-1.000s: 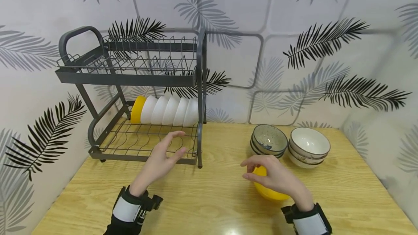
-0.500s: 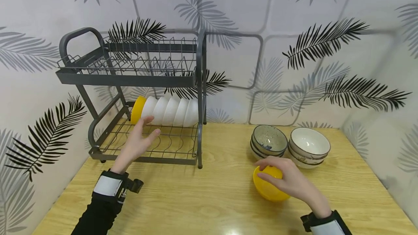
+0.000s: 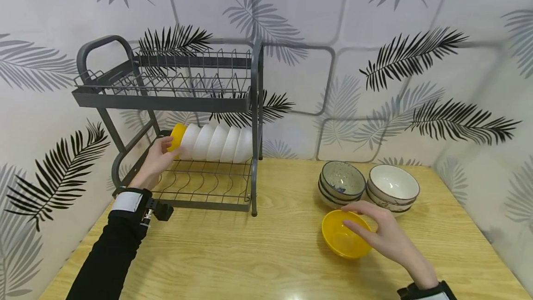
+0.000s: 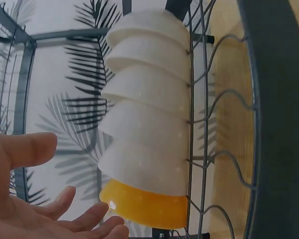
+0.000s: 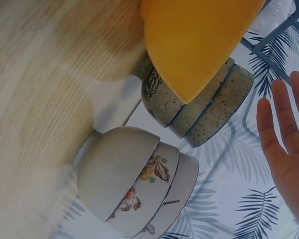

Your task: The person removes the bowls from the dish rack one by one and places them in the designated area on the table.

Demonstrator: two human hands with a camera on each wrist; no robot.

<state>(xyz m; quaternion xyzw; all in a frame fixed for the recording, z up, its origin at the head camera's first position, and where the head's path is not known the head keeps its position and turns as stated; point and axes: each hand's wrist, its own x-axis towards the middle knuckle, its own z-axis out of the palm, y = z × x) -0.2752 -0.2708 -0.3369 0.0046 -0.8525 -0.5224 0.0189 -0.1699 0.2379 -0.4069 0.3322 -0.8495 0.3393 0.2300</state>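
In the head view, my left hand (image 3: 153,163) reaches into the lower tier of the dish rack, at the yellow bowl (image 3: 178,133) that ends the row on the left. The left wrist view has its thumb (image 4: 32,149) spread well away and its fingertips right at the yellow bowl's wall. Several white bowls (image 3: 217,143) stand on edge beside that bowl. On the table, another yellow bowl (image 3: 342,240) sits upright. My right hand (image 3: 385,235) hovers at its right rim, thumb and fingers apart. Its fingers (image 5: 288,117) look extended in the right wrist view, holding nothing.
The dark two-tier dish rack (image 3: 164,102) stands on the left of the wooden table (image 3: 233,253). Behind the table's yellow bowl are a stack of speckled grey bowls (image 3: 343,180) and a stack of white patterned bowls (image 3: 393,184). A leaf-patterned wall (image 3: 300,78) closes the back.
My left hand has moved left and inward from the rack's front to the racked yellow bowl. My right hand has shifted right, uncovering more of the yellow bowl on the table.
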